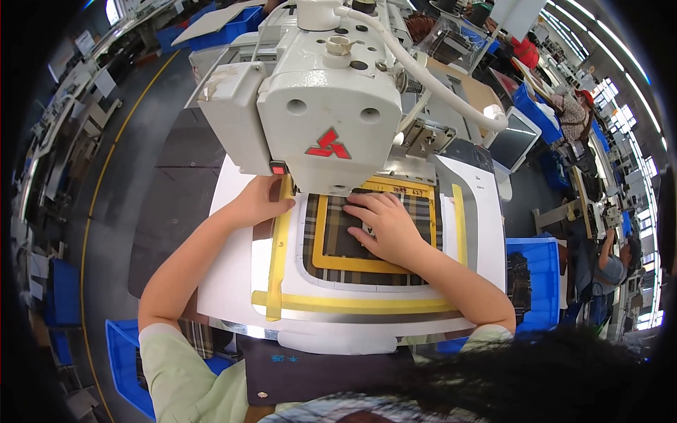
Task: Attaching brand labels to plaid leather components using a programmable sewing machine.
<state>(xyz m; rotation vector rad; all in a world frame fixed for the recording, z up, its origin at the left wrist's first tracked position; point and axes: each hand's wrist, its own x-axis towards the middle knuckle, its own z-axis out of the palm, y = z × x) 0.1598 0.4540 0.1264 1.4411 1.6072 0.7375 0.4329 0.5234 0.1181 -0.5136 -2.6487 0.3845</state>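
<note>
My right hand [386, 224] lies with fingers spread on brown plaid fabric [338, 240], inside a yellow rectangular frame [367, 264]. A small pale mark on the fabric shows beside the thumb, partly covered by the hand. My left hand [259, 203] is at the left edge of the white machine head [328, 120], just below a small red button [279, 168]. Its thumb points right over a yellow tape strip [281, 247], apart from the fingers, whose tips are partly hidden. The machine head, a sewing machine by its look, overhangs the fabric's far edge and hides what lies beneath.
Yellow tape [367, 305] borders the white plate along the near side. Blue bins stand at the right [539, 275] and lower left [123, 359], both with plaid pieces. A white hose [423, 70] curves off the machine. Other people [610, 271] sit at the far right.
</note>
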